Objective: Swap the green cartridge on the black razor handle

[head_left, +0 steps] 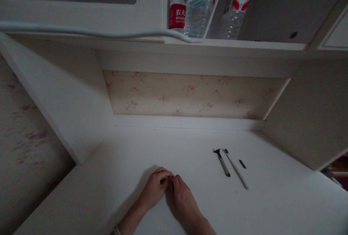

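My left hand [157, 188] and my right hand [181, 197] meet low over the white desk [130, 148], fingertips together. The fingers of both hands are closed in a pinch. Whatever lies between the fingertips is too small and too hidden to name. A band circles my left wrist. To the right of my hands lies a razor [223, 163] with a grey handle and a dark T-shaped head. Beside it rests a long, pale, thin stick [236, 170] with a dark upper end. Farther right is a short dark-green piece [242, 164].
Above the desk, an open shelf [261, 45] holds several clear plastic bottles [199, 14], some with red labels. A white cable [108, 32] hangs along the shelf edge. White side panels [73, 101] flank the desk, and flowered wallpaper [187, 95] covers the back.
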Tool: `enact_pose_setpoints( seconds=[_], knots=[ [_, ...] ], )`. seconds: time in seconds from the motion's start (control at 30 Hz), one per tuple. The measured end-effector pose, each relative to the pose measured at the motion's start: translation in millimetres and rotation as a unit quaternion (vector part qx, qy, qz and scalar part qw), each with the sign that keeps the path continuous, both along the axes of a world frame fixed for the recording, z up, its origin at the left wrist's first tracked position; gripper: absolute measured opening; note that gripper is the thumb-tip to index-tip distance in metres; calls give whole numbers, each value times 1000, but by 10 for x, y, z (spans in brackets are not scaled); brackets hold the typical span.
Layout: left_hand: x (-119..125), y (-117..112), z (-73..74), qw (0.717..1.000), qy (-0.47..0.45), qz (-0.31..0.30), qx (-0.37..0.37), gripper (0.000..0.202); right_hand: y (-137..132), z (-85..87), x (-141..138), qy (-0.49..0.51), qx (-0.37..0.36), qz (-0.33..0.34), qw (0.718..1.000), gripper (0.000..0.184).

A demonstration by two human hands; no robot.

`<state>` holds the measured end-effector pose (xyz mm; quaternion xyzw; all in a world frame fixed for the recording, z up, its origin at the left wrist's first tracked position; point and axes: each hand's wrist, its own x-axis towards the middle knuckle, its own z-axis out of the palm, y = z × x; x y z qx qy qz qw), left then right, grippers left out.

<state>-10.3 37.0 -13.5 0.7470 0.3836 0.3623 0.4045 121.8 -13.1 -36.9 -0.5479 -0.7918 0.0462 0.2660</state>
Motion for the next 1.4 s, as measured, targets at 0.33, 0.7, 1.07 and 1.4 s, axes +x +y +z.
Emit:
enact_pose_setpoints(
  seconds=[0.33, 0.7, 1.07, 1.4],
  knots=[
    [3, -3, -15, 1000, -5, 0, -6, 36, 10, -12, 2, 10, 20, 1, 1000, 26],
    [-3, 0, -15, 1000, 2, 1, -3, 33, -1, -3, -10, 47, 9, -17, 999, 22],
    [-6, 8, -21, 1000, 19, 8, 3, 36, -14, -20, 18, 33, 12, 1, 999, 26],
    [-8, 6, -3, 1000, 12, -2, 4, 35, 9, -89, 17, 18, 13, -3, 1000, 22]
  ],
)
